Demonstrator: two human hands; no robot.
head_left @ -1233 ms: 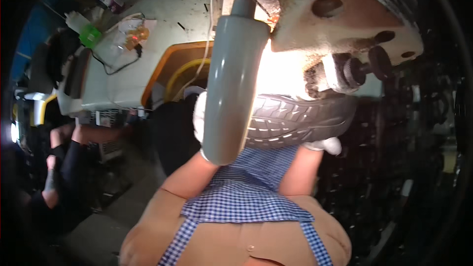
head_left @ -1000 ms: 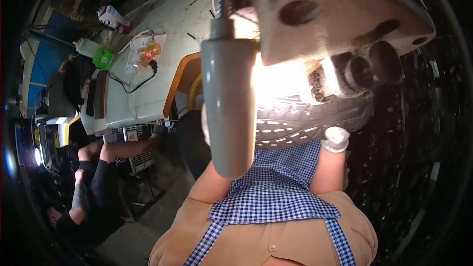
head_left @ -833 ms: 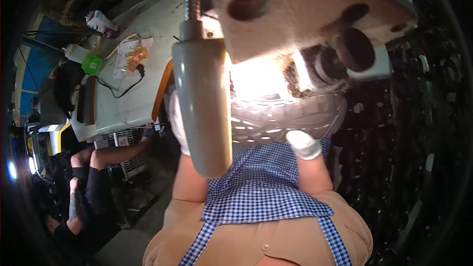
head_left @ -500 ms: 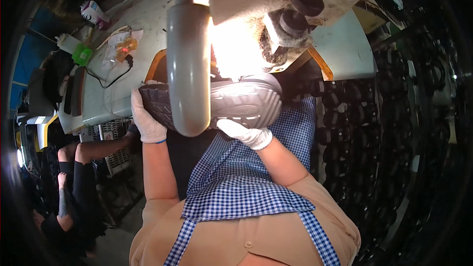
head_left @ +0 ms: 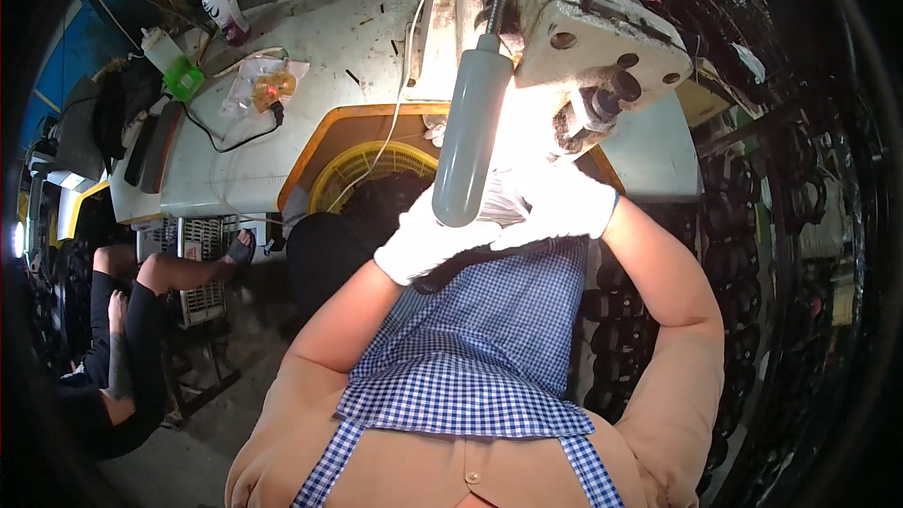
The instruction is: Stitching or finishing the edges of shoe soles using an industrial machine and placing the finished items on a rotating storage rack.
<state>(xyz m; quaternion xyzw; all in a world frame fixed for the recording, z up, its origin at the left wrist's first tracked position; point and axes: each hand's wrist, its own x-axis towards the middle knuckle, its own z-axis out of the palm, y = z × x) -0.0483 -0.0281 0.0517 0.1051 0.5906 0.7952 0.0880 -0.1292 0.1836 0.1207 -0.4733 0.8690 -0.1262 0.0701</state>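
The shoe [head_left: 509,201] is held in the air at the mouth of the cutout in the front edge of the table [head_left: 310,14], beneath the machine head [head_left: 602,42]; only part of its pale-lit, ridged sole and a dark portion lower down can be seen. The left hand [head_left: 428,240], in a white glove, is curled about its near left side, some fingers lost behind the lamp; the right hand [head_left: 574,207], likewise gloved, is closed over its right side. Glare hides the exact fingertip contacts. It should be fairly light, with a firm, rubbery sole that bends a little and is hardly fragile; the ridges and knit gloves ought to resist slipping. The edges of the sole, one hand on each side, look the soundest hold. The grey lamp [head_left: 467,146] hangs right over the work and blocks part of it, while the machine's black knob [head_left: 625,87] juts out just beyond the right hand. A white cable [head_left: 404,85] trails across the cutout, above a yellow basket [head_left: 362,165]. Toward the table's left edge lie a clear bag [head_left: 249,85], a black cord [head_left: 221,146], a green-and-white bottle [head_left: 179,75] and a purple-and-white carton [head_left: 222,9].
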